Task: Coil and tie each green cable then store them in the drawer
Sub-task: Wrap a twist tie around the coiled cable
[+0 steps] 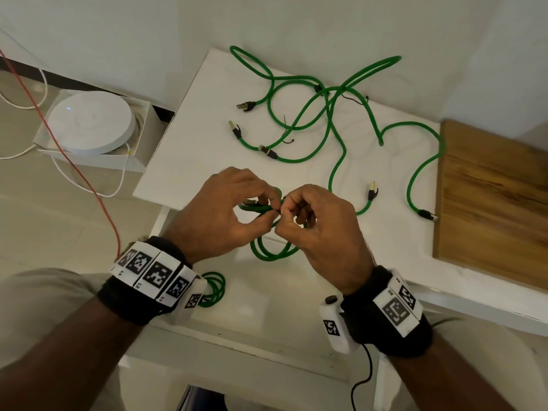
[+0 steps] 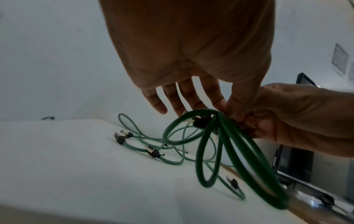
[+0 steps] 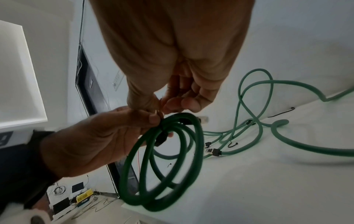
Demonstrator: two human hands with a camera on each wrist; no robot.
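Note:
A coiled green cable (image 1: 271,254) hangs between my two hands above the open white drawer (image 1: 281,301). My left hand (image 1: 268,213) pinches the top of the coil (image 2: 237,159) with thumb and forefinger, its other fingers (image 2: 155,101) held straight. Curled fingers of my right hand (image 1: 286,216) pinch the same spot of the coil (image 3: 199,144) from the other side. A second coiled green cable (image 1: 218,287) lies in the drawer, half hidden by my left wristband. Several loose green cables (image 1: 329,129) sprawl over the white tabletop (image 1: 189,161).
Thin black ties (image 1: 287,134) lie among the loose cables. A wooden board (image 1: 489,203) covers the tabletop's right end. On the floor at left sits a round white device (image 1: 89,123) in a box, with a red wire (image 1: 74,167) and white cords.

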